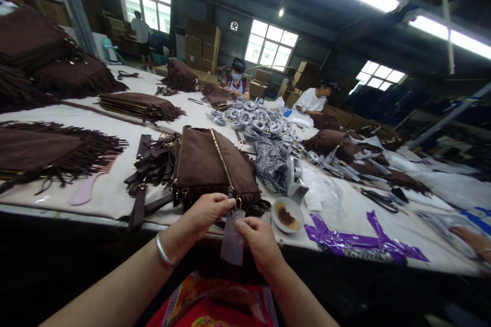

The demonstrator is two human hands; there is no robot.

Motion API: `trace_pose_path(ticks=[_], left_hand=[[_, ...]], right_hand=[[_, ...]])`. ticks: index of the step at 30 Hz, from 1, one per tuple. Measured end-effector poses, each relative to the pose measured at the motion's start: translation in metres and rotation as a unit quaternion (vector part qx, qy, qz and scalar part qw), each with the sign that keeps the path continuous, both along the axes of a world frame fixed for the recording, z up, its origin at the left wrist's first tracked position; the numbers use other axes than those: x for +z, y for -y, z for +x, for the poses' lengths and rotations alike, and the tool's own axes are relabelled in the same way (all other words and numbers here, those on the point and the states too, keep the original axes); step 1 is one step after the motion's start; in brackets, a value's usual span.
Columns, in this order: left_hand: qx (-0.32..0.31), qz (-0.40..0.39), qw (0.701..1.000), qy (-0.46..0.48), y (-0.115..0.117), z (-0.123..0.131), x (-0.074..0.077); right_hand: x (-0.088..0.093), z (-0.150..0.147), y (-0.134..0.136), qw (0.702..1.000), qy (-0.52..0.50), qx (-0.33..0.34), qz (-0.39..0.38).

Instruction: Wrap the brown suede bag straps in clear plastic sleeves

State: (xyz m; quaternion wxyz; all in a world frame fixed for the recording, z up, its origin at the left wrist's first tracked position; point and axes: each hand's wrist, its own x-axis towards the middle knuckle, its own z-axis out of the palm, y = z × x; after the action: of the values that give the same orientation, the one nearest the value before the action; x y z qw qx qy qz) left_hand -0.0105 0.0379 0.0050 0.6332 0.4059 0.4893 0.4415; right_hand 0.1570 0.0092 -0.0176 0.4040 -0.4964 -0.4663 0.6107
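Note:
A brown fringed bag (pixel 203 161) with a gold zipper lies at the table's front edge. My left hand (pixel 209 212) pinches the dark strap piece at the zipper's near end, thumb and forefinger closed on it. Below hangs a pale translucent tag (pixel 232 245), held along its right side by my right hand (pixel 259 240). Between the hands, a small gold ring sits by the bag's corner. Dark brown straps (pixel 143 184) with metal clasps are heaped against the bag's left side. Just right of the bag stands a round dish (pixel 287 216) holding something brownish.
Other brown bags (pixel 134 104) lie stacked at left, near a pink comb (pixel 92 184). Grey wrapped coils (pixel 257 120) pile up behind. Purple tape (pixel 364 240), black scissors (pixel 378 199) and another person's hand (pixel 473 240) are at right. Co-workers sit across the table.

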Motion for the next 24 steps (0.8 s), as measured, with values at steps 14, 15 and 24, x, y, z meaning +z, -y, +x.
trace_pose_path(ticks=[14,15,24], left_hand=[[0.088,-0.033,0.995,0.025,0.018,-0.006,-0.003],[0.101,-0.022,0.995,0.008,0.015,-0.007,-0.002],[0.170,0.095,0.962,-0.194,-0.010,-0.006,0.001]], right_hand=[[0.015,-0.024,-0.021,0.999,-0.038,-0.007,-0.015],[0.015,-0.024,-0.020,0.999,-0.033,0.001,-0.021],[0.019,-0.036,-0.026,1.000,-0.002,0.013,-0.014]])
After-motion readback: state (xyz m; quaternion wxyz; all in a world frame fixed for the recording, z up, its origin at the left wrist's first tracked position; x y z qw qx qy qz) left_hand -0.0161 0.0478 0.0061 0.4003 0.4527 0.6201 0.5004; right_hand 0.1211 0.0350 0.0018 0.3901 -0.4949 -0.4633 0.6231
